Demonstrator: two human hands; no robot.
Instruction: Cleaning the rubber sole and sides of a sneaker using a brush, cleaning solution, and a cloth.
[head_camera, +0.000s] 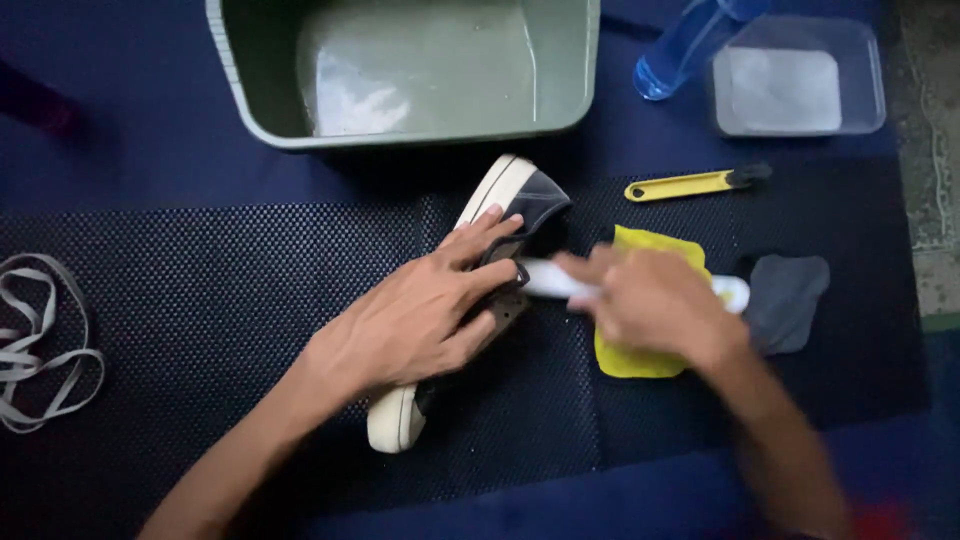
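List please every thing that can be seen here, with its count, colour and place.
basin: one, green, top centre, water inside
bottle: one, blue, top right, lying
tub: one, clear, top right, white powder inside
cutter: one, yellow and black, right of the shoe
shoe: one, dark with white sole, centre
brush: one, white, at the shoe
yellow cloth: one, under the right hand
grey cloth: one, right
laces: white, left edge
mat: one, dark, under everything
left hand: on the shoe
right hand: holds the brush
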